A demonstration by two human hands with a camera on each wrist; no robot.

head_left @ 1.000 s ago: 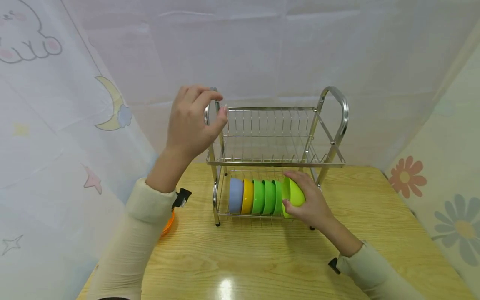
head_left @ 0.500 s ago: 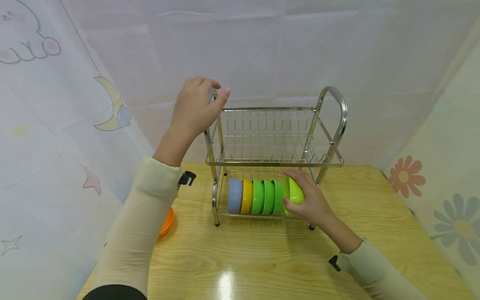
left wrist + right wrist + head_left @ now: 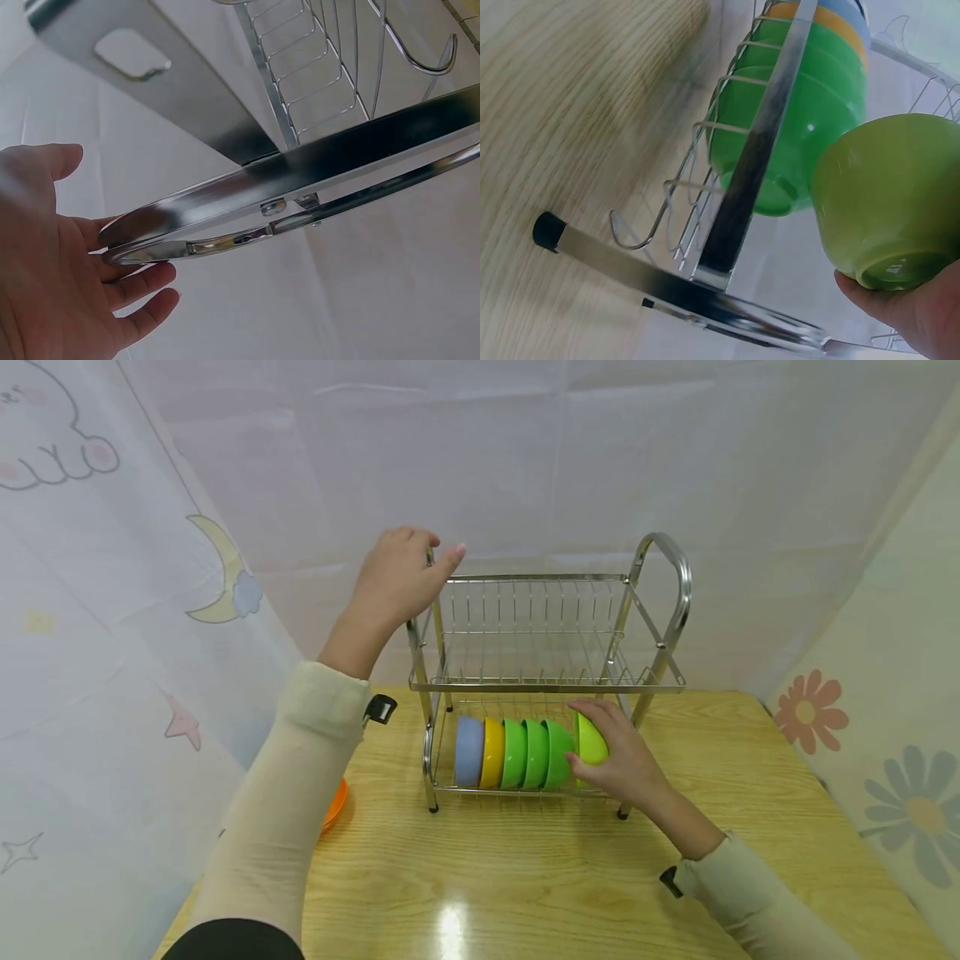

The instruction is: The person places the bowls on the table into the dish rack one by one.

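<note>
A lime-green bowl [image 3: 592, 742] is gripped by my right hand [image 3: 626, 768] at the right end of the lower rack tier, thumb at the front and fingers over the back. It stands on edge beside several green bowls [image 3: 536, 755], a yellow bowl [image 3: 492, 753] and a blue bowl [image 3: 469, 752] in a row. In the right wrist view, the lime bowl [image 3: 891, 191] shows its base, with my thumb below it. My left hand [image 3: 397, 575] is at the top of the rack's left handle [image 3: 180, 214], fingers loosely extended behind the metal loop and thumb held apart.
The two-tier metal dish rack [image 3: 547, 688] stands on a wooden table [image 3: 540, 877], its upper tier above the bowls. An orange dish [image 3: 336, 805] lies at left, partly behind my left sleeve. Printed cloth [image 3: 510, 460] hangs behind and at both sides.
My left hand has moved right, onto the rack's left handle. The lime bowl, in my right hand, has shifted slightly right; the other bowls keep their places.
</note>
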